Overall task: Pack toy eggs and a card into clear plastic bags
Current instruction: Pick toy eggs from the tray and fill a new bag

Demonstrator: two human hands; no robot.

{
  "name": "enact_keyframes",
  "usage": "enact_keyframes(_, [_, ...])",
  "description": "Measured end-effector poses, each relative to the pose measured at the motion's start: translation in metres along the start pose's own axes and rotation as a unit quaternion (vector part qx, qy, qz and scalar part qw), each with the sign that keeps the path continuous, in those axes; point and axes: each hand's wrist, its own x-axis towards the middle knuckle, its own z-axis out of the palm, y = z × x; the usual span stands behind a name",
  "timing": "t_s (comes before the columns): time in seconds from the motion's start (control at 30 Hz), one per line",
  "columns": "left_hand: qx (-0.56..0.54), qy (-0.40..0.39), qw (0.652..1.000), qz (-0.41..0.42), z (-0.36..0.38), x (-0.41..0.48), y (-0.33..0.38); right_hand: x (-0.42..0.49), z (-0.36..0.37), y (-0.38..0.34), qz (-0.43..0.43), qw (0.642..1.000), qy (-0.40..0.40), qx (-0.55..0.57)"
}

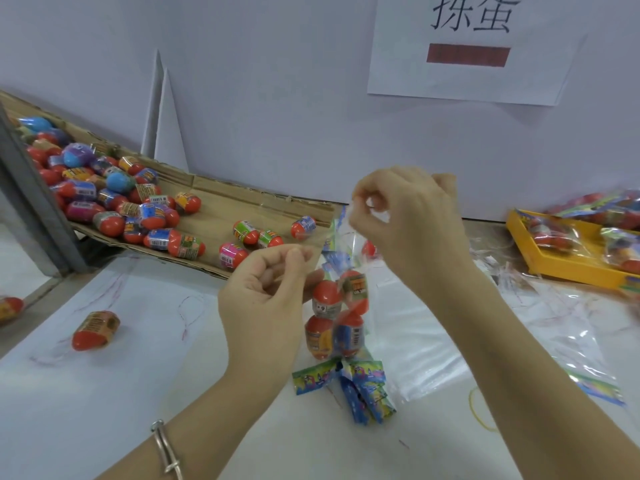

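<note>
We find the most open room at the near-left of the worktop (138, 393): bare white paper w/ just one loose egg (95, 329) on its side, well apart from the hands. Along the back-left edge a cardboard tray (221, 209) slopes down. Its heap of toy eggs (104, 188) is thick at the far-left end & thins toward the centre. At the right edge sits a yellow tray (568, 268) w/ filled bags. Btw it & the hands lie flat clear bags (433, 358), & a yellow rubber band (479, 410) lies near the front-right.

Hard to read: the yellow tray is blurred & cut off by the frame, so we can't count its contents. Another egg (10, 308) at the left edge is half cut off. The right fingertips are mostly behind film & glare.

The clear bag (349, 251) hangs upright over the worktop's centre. Inside, four eggs (325, 296) sit two over two, w/ the printed card (360, 379) behind them, its lower end splayed at the surface.

The left hand (263, 299), bracelet (166, 448) on the wrist, has curled fingers; thumb & forefinger pinch the bag's upper film on the left. The right hand (408, 223), higher up, pinches the bag's mouth w/ its fingers bunched.
</note>
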Motion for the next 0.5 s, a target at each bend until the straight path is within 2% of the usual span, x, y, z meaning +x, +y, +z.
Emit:
enact_keyframes(0.2, [-0.002,0.046,0.998,-0.042,-0.001,0.009,-0.008,0.009,-0.007,0.038,0.158,0.980,-0.013,0.120])
enact_keyframes(0.33, [0.014,0.058,0.997,-0.053,-0.005,0.015,-0.016,0.006,-0.001,0.059,0.227,0.970,-0.026,0.085])
enact_keyframes(0.5, [0.036,0.068,0.994,-0.076,-0.006,0.017,-0.021,-0.006,0.015,0.078,0.264,0.960,-0.075,0.057])
